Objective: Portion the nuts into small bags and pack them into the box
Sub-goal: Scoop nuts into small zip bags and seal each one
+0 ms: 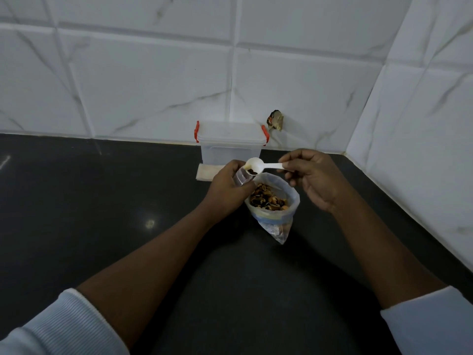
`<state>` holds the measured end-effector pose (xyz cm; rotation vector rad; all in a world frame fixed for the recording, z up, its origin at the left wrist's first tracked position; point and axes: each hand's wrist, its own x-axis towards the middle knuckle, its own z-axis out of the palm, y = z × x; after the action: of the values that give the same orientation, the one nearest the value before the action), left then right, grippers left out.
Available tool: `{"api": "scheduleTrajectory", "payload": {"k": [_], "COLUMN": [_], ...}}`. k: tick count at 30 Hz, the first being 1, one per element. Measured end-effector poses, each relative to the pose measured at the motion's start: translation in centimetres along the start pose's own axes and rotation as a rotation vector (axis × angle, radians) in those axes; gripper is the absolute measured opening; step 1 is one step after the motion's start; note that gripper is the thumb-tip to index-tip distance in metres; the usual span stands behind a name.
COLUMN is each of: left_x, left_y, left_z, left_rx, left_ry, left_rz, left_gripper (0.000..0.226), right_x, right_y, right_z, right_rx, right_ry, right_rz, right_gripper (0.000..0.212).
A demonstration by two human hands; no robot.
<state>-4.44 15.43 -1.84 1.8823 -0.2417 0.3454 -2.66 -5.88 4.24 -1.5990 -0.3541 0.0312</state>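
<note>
Now the right hand [314,180] pinches the spoon [258,166] level; the left hand [227,188] grips, seemingly, a small bag [242,178].

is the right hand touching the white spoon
Touching. The head view shows the right hand pinching the white spoon by the end of its handle, thumb and fingertips closed on it with no gap.

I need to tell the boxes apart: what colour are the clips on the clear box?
Orange-red clips on the clear box, seen in the head view.
</note>
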Motion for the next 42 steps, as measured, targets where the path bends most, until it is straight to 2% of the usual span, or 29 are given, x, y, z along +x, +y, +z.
{"api": "scheduleTrajectory", "payload": {"k": [5, 8, 10, 14, 16, 19, 22, 26, 34, 42], "left_x": [0.1, 0.1, 0.1, 0.2, 0.3, 0.3, 0.3, 0.3, 0.3, 0.4], "left_y": [-0.1, -0.4, -0.5, -0.2, -0.2, -0.3, -0.3, -0.5, -0.4, -0.4], "left_z": [-0.1, 0.1, 0.1, 0.0, 0.0, 0.0, 0.0, 0.0, -0.1, 0.0], "left_rx": [-0.027, -0.024, -0.022, -0.026, -0.008, 0.009, 0.013, 0.009, 0.013, 0.024], "left_ry": [0.034, 0.047, 0.046, 0.018, 0.015, 0.008, 0.011, 0.013, 0.004, 0.008], "left_rz": [0.008, 0.014, 0.018, -0.006, -0.016, -0.014, -0.02, -0.015, -0.016, -0.013], "left_gripper": [0.031, 0.031, 0.032, 0.035, 0.035, 0.035, 0.036, 0.036, 0.037, 0.037], "right_x": [-0.2, -0.2, -0.2, -0.1, -0.1, -0.1, -0.3, -0.1, -0.3, 0.4], "right_y": [0.0, 0.1, 0.1, -0.5, -0.5, -0.1, -0.1, -0.4, -0.9, 1.0], "right_z": [0.4, 0.2, 0.2, -1.0, -2.0, -2.0, -1.5, -2.1, -2.3, -2.0], "right_rx": [-0.373, -0.579, -0.614, -0.603, -0.721, -0.971, -1.083, -1.083, -1.052, -0.572], "right_ry": [-0.066, -0.132, -0.129, 0.024, 0.046, -0.07, -0.146, -0.071, -0.12, 0.044], "right_rz": [-0.279, -0.32, -0.328, -0.38, -0.369, -0.275, -0.198, -0.217, -0.126, 0.101], "right_gripper": [0.016, 0.02, 0.02, 0.013, 0.013, 0.013, 0.015, 0.011, 0.013, 0.011]}}
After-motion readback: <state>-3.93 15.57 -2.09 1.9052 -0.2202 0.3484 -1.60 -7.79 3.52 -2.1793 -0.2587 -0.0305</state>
